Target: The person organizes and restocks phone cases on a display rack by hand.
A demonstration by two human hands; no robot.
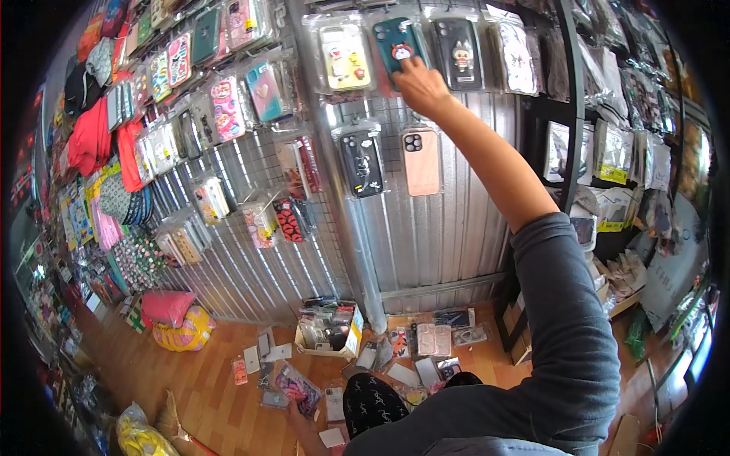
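My right hand is raised to the top row of hanging phone cases, its bent fingers on the lower part of a dark teal case with a cartoon figure. To its left hangs a yellow and white case, to its right a black case. Below hang another black case and a pink case. Low down, my left hand holds a packaged phone case with a purple and pink pattern, fingers mostly hidden.
A box full of packaged cases stands on the wooden floor, with more cases scattered around it. Many cases hang on the wire grid at left. Black shelving with packages is at right. A pink bag lies at lower left.
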